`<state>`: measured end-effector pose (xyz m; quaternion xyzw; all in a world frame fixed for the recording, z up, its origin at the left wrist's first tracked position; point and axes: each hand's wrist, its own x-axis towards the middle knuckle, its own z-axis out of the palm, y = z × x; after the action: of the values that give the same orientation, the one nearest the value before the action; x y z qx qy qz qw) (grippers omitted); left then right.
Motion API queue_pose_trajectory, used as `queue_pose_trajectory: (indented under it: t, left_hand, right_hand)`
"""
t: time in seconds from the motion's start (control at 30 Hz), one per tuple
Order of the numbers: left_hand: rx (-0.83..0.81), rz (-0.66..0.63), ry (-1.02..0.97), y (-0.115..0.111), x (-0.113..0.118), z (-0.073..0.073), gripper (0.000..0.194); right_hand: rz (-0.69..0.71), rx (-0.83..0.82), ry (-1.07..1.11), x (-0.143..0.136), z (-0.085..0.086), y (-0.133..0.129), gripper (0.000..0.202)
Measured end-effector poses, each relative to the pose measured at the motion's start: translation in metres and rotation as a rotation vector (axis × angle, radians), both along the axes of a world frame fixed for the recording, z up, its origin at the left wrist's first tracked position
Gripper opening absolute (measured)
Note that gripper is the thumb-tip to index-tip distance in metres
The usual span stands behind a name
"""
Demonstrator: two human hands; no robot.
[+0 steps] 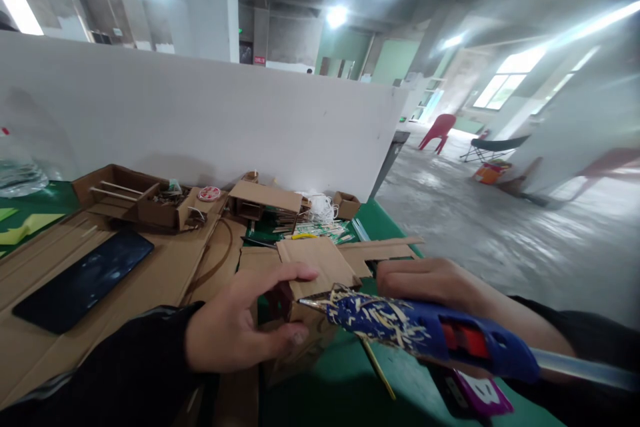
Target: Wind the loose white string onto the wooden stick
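My left hand (237,323) grips a small brown cardboard box (323,260), fingers behind its near edge and thumb on its front side. My right hand (440,283) is closed around a blue hot glue gun (395,323), whose barrel is crusted with dried glue strands. A clear glue stick (580,367) sticks out of the gun's back end. The metal nozzle points left and meets the box's near upper edge, close to my left fingers; I cannot tell whether it touches. Part of the box is hidden behind my left hand and the gun.
A black tablet-like slab (85,280) lies on cardboard sheets (200,260) to the left. Cardboard trays (160,210), white string (323,208) and thin sticks stand along the white partition (200,113). A pencil-like stick (379,370) and a purple package (483,393) lie on the green tabletop.
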<state>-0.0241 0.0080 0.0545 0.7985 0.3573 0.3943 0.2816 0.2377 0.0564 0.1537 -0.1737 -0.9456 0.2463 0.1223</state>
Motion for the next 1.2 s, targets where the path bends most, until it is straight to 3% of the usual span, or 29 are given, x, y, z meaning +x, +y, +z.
queue_pose_trajectory:
  t: [0.1, 0.53, 1.03, 1.2]
  left_hand:
    - [-0.01, -0.013, -0.013, 0.0001, 0.0006, 0.0003, 0.053]
    - [-0.021, 0.021, -0.004, -0.0011, 0.0004, 0.0007, 0.053]
    - [-0.022, 0.008, -0.01, -0.0009, -0.0007, -0.0005, 0.054]
    - [-0.015, -0.014, -0.017, 0.0003, -0.0007, -0.0018, 0.054]
  right_hand:
    - [0.027, -0.007, 0.001, 0.0024, -0.0025, 0.0029, 0.015]
    - [0.036, 0.005, 0.012, 0.0029, 0.0006, 0.0038, 0.014]
    - [0.049, 0.006, 0.037, 0.0022, -0.0006, 0.0023, 0.018]
    - [0.059, 0.011, 0.04, 0.0052, -0.0018, 0.0031, 0.027]
